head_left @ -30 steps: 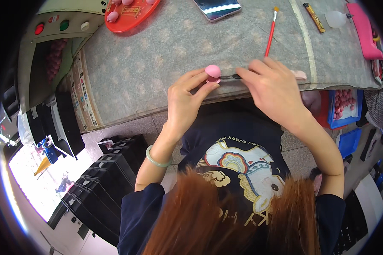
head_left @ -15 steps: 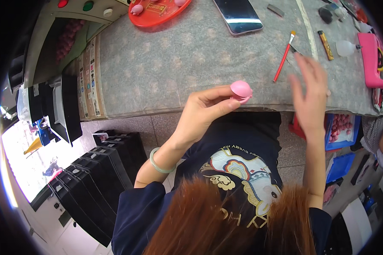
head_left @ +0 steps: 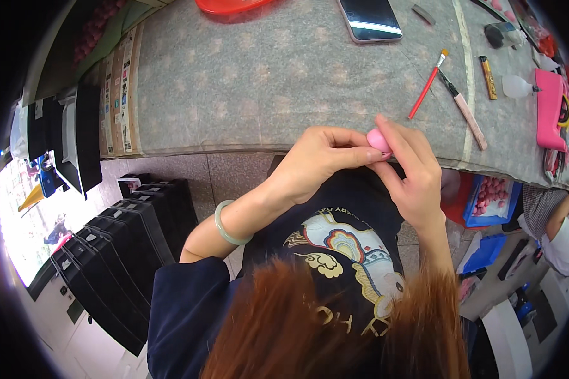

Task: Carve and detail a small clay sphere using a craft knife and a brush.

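Red-handled brush (head_left: pixel 427 84), dark phone (head_left: pixel 369 19), wooden-handled tool (head_left: pixel 464 109), pink case (head_left: pixel 550 109) on the grey-covered table (head_left: pixel 246 82).

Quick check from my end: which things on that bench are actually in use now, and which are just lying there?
In use:
- small pink round piece, pinched by left hand and right hand

Lying about:
- red-handled brush
- tan-handled tool
- phone
- red tray
- pink case

Pink ball (head_left: pixel 378 139); grey mottled bench (head_left: pixel 265 82) cover; red-handled paintbrush (head_left: pixel 427 85); pale green bangle (head_left: pixel 224 226); hot-pink case (head_left: pixel 550 108); red tray (head_left: pixel 231 5).
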{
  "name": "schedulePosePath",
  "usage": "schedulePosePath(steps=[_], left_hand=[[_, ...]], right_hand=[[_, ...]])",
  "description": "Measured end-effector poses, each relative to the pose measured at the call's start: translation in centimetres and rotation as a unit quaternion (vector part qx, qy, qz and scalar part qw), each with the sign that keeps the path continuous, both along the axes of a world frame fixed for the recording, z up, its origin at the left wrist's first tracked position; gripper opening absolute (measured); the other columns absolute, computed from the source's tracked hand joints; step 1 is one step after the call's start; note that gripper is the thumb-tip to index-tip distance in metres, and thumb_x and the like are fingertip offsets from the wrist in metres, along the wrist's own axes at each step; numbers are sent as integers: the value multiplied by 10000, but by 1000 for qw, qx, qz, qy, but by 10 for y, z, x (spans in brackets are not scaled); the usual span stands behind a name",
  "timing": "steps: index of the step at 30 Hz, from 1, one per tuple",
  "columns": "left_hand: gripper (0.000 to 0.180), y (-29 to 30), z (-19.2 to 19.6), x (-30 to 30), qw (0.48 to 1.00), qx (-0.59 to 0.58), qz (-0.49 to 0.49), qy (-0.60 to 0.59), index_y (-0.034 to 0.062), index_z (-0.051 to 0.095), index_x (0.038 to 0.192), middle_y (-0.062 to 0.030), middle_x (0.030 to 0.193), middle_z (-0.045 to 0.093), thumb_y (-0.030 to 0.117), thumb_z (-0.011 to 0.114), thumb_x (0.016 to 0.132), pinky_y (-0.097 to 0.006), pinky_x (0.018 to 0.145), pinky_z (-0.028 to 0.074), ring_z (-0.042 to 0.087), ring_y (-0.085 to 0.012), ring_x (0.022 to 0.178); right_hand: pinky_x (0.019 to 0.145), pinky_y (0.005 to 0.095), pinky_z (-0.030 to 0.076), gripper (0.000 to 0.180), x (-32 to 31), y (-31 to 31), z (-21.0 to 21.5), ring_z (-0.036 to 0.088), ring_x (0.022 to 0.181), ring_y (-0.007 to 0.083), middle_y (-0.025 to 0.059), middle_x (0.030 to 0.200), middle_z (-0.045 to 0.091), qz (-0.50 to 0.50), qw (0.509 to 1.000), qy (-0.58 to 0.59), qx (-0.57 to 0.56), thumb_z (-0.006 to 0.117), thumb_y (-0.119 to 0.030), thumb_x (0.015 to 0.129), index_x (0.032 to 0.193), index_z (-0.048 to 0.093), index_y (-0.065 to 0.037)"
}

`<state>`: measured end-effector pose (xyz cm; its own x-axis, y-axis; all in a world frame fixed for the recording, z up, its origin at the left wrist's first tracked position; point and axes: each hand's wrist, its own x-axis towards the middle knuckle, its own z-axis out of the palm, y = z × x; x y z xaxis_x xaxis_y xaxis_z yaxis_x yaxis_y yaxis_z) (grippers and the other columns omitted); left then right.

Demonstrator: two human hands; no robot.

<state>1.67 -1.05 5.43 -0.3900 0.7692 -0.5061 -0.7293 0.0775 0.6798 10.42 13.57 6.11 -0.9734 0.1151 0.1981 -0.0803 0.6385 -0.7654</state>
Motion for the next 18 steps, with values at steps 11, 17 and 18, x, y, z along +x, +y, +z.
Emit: schedulePosePath(steps=[11,17,18], left_hand=[[255,8,-2,13,999,42,4,6,-61,556,999,-109,967,596,146,556,850,-268,846,424,553,-144,926],[296,20,-2,8,998,-40,-54,8,-74,560,1007,-110,960,592,151,590,817,-273,809,425,548,-155,900],[287,20,-6,7,996,-57,-62,-5,-78,559,1006,-115,965,591,138,584,820,-275,810,429,551,-159,900]], right_hand=[[695,262,438,500,4,3,4,544,798,184,88,905,544,-28,988,-76,-128,704,6,618,1097,570,-39],[649,323,474,387,11,19,11,562,787,259,118,868,545,-45,996,-57,-45,702,-123,682,1036,572,-36],[648,337,482,398,14,21,5,563,771,289,126,878,537,-36,996,-54,-61,692,-141,697,1059,558,-42]])
